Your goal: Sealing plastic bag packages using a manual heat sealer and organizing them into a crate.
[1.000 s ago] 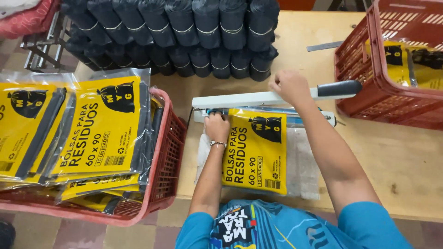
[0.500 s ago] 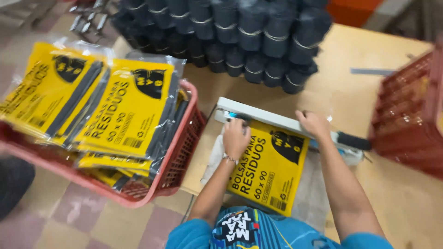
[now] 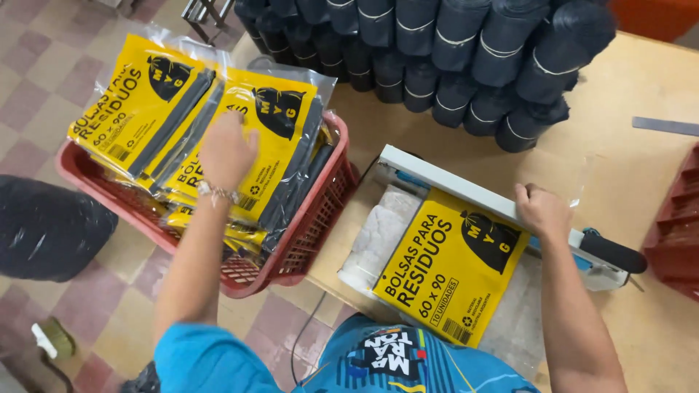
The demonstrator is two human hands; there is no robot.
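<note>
My right hand (image 3: pixel 542 211) presses down on the white arm of a heat sealer (image 3: pixel 466 191) on the wooden table. Under that arm lies a yellow packet of folded bags (image 3: pixel 448 266), its top edge clamped. My left hand (image 3: pixel 227 149) rests flat on a yellow packet (image 3: pixel 271 120) at the top of the pile in the red basket (image 3: pixel 306 233) to the left. Another yellow packet (image 3: pixel 135 116) lies beside it in the same basket.
Several rolls of black bags (image 3: pixel 451 65) are stacked at the far side of the table. A red crate (image 3: pixel 673 240) stands at the right edge. A full black bag (image 3: pixel 47 225) sits on the tiled floor at the left. A metal ruler (image 3: pixel 666 126) lies far right.
My left hand has left the packet on the sealer and moved left onto the pile in the red basket. My right hand stays on the sealer arm.
</note>
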